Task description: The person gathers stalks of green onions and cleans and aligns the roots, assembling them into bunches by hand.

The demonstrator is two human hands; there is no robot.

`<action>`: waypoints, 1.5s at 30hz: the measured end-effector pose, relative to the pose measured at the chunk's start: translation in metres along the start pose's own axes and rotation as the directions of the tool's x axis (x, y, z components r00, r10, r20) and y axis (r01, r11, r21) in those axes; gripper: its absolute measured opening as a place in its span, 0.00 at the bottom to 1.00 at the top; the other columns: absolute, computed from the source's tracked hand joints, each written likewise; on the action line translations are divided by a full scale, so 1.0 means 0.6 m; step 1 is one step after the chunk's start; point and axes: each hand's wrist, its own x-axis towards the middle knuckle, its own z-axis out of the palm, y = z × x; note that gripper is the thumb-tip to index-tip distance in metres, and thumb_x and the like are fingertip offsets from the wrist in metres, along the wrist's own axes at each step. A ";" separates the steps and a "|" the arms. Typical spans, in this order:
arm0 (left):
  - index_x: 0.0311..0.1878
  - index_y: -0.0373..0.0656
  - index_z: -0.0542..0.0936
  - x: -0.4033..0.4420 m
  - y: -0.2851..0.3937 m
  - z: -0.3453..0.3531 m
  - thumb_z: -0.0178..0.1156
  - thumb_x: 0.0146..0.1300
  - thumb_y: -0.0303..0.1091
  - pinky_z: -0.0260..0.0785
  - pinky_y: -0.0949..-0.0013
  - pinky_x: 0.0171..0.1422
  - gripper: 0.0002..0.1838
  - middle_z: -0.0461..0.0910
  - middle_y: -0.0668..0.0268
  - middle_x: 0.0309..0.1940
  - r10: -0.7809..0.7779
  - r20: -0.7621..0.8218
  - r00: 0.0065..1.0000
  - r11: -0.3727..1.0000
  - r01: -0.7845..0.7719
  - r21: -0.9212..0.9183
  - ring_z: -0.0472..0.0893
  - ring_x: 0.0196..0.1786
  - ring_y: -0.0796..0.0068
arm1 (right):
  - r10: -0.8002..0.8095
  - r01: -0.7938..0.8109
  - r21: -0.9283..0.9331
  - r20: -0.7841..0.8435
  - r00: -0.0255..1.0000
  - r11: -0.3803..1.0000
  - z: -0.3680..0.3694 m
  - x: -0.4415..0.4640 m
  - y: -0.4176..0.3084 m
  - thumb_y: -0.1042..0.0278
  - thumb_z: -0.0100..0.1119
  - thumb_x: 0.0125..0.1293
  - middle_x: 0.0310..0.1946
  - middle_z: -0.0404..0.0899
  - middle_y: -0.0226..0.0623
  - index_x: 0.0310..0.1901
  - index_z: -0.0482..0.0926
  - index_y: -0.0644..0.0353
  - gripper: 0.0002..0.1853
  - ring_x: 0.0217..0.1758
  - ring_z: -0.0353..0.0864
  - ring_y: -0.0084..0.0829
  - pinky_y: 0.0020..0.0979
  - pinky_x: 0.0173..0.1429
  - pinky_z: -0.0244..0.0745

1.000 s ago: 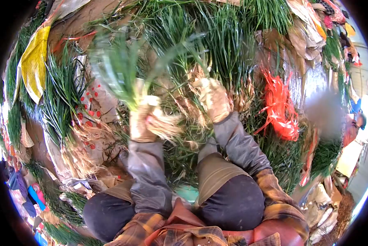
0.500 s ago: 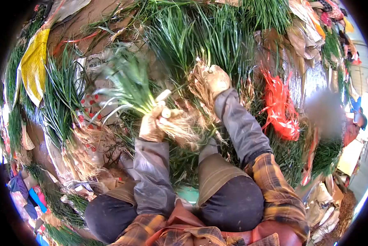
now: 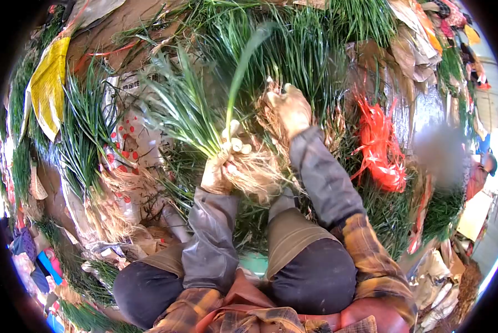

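A bunch of spring onions [image 3: 196, 119], with white bulbs and pale stringy roots, is gripped in my left hand [image 3: 218, 175] above my lap. Its green leaves fan up and to the left, and one long leaf stands apart, blurred. My right hand [image 3: 292, 111] is at the root end of a large pile of spring onions [image 3: 249, 50], its fingers bent around some stalk bases. The fingertips are partly lost among the tan roots [image 3: 268, 119].
To the left lies another bundle of spring onions [image 3: 85, 139] on a printed white sack [image 3: 132, 89]. A yellow sack piece [image 3: 46, 89] is beyond it. Red plastic strips [image 3: 379, 147] hang at the right, near crumpled brown paper [image 3: 413, 55]. Loose leaves cover the ground between my knees.
My left hand has shifted slightly right and down with its bunch, whose leaves are less blurred. A single long leaf now stands upright from it. My right hand has turned slightly at the roots.
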 end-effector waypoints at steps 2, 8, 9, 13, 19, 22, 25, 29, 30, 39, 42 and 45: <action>0.68 0.33 0.53 0.002 -0.006 0.018 0.61 0.59 0.32 0.69 0.62 0.51 0.38 0.73 0.67 0.31 0.028 0.119 0.992 0.997 -0.019 -0.076 0.74 0.41 0.68 | -0.079 0.081 -0.252 0.019 0.997 0.964 0.000 0.014 -0.013 0.61 0.53 0.65 0.29 0.75 0.36 0.38 0.73 0.61 0.11 0.28 0.74 0.28 0.31 0.32 0.75; 0.65 0.34 0.59 0.016 0.021 0.005 0.58 0.59 0.31 0.66 0.45 0.61 0.32 0.77 0.61 0.43 -0.065 -0.057 0.996 0.988 0.073 0.134 0.76 0.53 0.58 | -0.197 0.160 -0.172 -0.225 0.954 0.972 -0.039 -0.039 -0.010 0.60 0.54 0.64 0.30 0.76 0.31 0.35 0.74 0.55 0.08 0.25 0.73 0.19 0.24 0.29 0.73; 0.57 0.32 0.67 0.022 0.022 0.028 0.56 0.60 0.28 0.65 0.44 0.63 0.22 0.78 0.56 0.46 -0.082 -0.098 0.992 0.978 0.099 0.185 0.74 0.58 0.54 | -0.279 0.258 -0.182 -0.106 0.954 0.949 -0.036 -0.073 -0.015 0.60 0.55 0.63 0.30 0.76 0.31 0.37 0.75 0.55 0.08 0.25 0.73 0.21 0.27 0.31 0.73; 0.41 0.36 0.77 0.035 -0.019 0.000 0.60 0.57 0.23 0.68 0.77 0.24 0.08 0.79 0.67 0.27 -0.025 -0.343 0.939 0.948 0.131 0.289 0.73 0.20 0.78 | -0.749 0.692 -0.300 -0.152 0.645 0.657 0.033 -0.154 0.022 0.63 0.60 0.60 0.35 0.76 0.33 0.47 0.75 0.55 0.14 0.34 0.76 0.26 0.28 0.38 0.75; 0.41 0.33 0.77 0.018 0.002 0.006 0.58 0.56 0.21 0.74 0.75 0.33 0.09 0.80 0.62 0.30 -0.091 -0.360 0.929 0.953 0.186 0.239 0.79 0.28 0.74 | -0.383 0.278 0.516 0.107 0.918 0.810 0.034 -0.095 0.050 0.63 0.56 0.64 0.42 0.77 0.38 0.52 0.73 0.59 0.16 0.46 0.74 0.27 0.27 0.55 0.70; 0.40 0.31 0.76 0.011 0.002 0.002 0.54 0.57 0.22 0.76 0.63 0.47 0.08 0.80 0.55 0.35 -0.153 -0.320 0.935 0.970 0.203 0.130 0.81 0.38 0.64 | -0.242 -0.452 0.828 0.537 0.808 0.331 0.052 -0.093 -0.010 0.63 0.51 0.66 0.36 0.78 0.37 0.46 0.77 0.61 0.13 0.38 0.74 0.27 0.27 0.42 0.71; 0.45 0.30 0.73 0.006 0.009 -0.021 0.52 0.59 0.24 0.75 0.59 0.51 0.12 0.79 0.52 0.39 -0.171 -0.266 0.949 0.967 0.213 0.138 0.81 0.42 0.61 | -0.232 -0.219 0.771 0.428 0.874 0.599 0.033 -0.072 -0.018 0.65 0.50 0.66 0.30 0.78 0.33 0.37 0.80 0.62 0.11 0.27 0.72 0.22 0.25 0.30 0.70; 0.44 0.31 0.72 -0.004 0.019 0.009 0.56 0.54 0.25 0.70 0.56 0.47 0.14 0.76 0.55 0.33 -0.216 -0.026 0.976 0.957 0.207 -0.202 0.75 0.37 0.59 | -0.366 0.371 0.050 -0.094 0.926 0.927 0.018 -0.047 0.032 0.56 0.50 0.65 0.30 0.79 0.34 0.45 0.74 0.63 0.17 0.22 0.72 0.22 0.22 0.24 0.73; 0.46 0.32 0.71 -0.002 0.018 0.001 0.55 0.54 0.25 0.68 0.59 0.45 0.15 0.74 0.58 0.32 -0.247 0.003 0.969 0.949 0.243 -0.204 0.73 0.35 0.63 | -0.427 0.433 -0.029 -0.233 0.874 0.901 0.013 -0.062 0.024 0.54 0.52 0.64 0.30 0.79 0.35 0.47 0.73 0.63 0.20 0.23 0.73 0.22 0.22 0.24 0.74; 0.51 0.34 0.70 -0.011 -0.005 -0.009 0.53 0.55 0.25 0.72 0.63 0.40 0.18 0.75 0.58 0.33 -0.408 -0.021 0.913 0.880 0.387 -0.274 0.75 0.33 0.65 | -0.405 0.050 0.794 0.253 0.879 0.606 0.082 -0.085 0.003 0.68 0.55 0.62 0.32 0.80 0.36 0.44 0.76 0.67 0.12 0.28 0.77 0.28 0.25 0.29 0.76; 0.46 0.32 0.71 -0.005 0.000 0.008 0.51 0.58 0.25 0.72 0.63 0.38 0.12 0.76 0.58 0.30 -0.344 -0.125 0.931 0.931 0.321 -0.173 0.75 0.30 0.65 | -0.311 0.180 0.713 0.057 0.949 0.677 0.051 -0.070 0.005 0.67 0.53 0.63 0.32 0.80 0.37 0.44 0.76 0.66 0.12 0.26 0.77 0.26 0.22 0.27 0.75; 0.47 0.32 0.70 0.006 0.002 -0.006 0.51 0.58 0.20 0.78 0.64 0.37 0.13 0.78 0.56 0.32 -0.299 -0.321 0.899 0.929 0.351 0.116 0.80 0.32 0.64 | -0.158 -0.383 0.924 0.376 0.913 -0.013 0.026 -0.041 0.060 0.65 0.51 0.66 0.31 0.80 0.37 0.43 0.75 0.66 0.12 0.23 0.76 0.20 0.17 0.23 0.72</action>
